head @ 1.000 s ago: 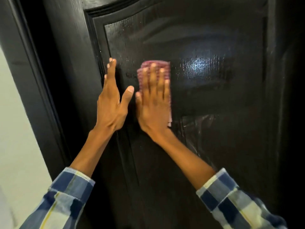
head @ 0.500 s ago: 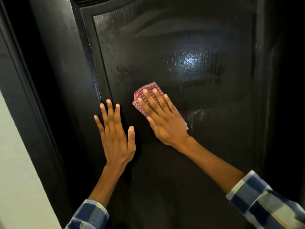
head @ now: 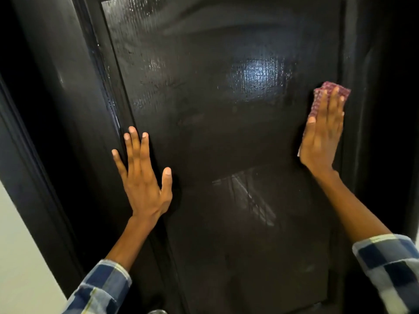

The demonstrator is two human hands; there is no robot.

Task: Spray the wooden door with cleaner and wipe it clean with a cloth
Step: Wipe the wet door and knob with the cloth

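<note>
A dark glossy wooden door (head: 215, 137) fills the view, its raised panel wet and shiny in patches. My right hand (head: 323, 134) lies flat with straight fingers on a folded red checked cloth (head: 328, 92) and presses it against the panel's right edge. My left hand (head: 142, 177) rests flat on the panel's left side, fingers spread, holding nothing. No spray bottle is in view.
The dark door frame (head: 34, 155) runs down the left, with a pale wall (head: 20, 257) beside it at the lower left. A small metallic object (head: 157, 311) peeks in at the bottom edge.
My right hand has slid the cloth from the panel's left-middle across to its right edge. My left hand has stayed flat on the left side of the panel.
</note>
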